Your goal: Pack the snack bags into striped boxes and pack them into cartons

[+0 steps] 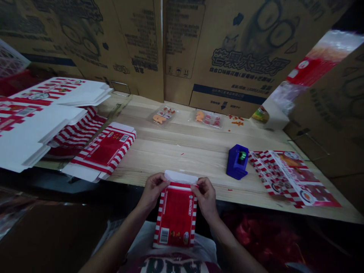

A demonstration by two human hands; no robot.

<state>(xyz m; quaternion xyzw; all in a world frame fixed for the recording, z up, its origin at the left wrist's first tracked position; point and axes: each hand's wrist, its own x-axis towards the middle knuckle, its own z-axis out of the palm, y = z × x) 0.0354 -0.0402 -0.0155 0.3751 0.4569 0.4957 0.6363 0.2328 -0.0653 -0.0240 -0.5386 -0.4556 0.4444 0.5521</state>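
Between my two hands is a red paper box [178, 212] with red-and-white striped sides and a barcode near its lower end. Its white flap [181, 176] stands up at the far end. My left hand [155, 189] pinches the far left corner by the flap. At the far right corner my right hand [205, 195] grips it the same way, thumb on top. The box is above my lap, in front of the table edge. To the left on the table lies a similar red box [106, 148], flat, with white end flaps showing.
Flat printed cartons [36, 125] are piled at the left. A blue tape dispenser [237, 162] stands right of centre, beside printed sheets [294, 178]. Two clear packets, one left [162, 115] and one right [208, 119], lie before large cardboard boxes [227, 49]. Small orange pieces [237, 122] are scattered nearby.
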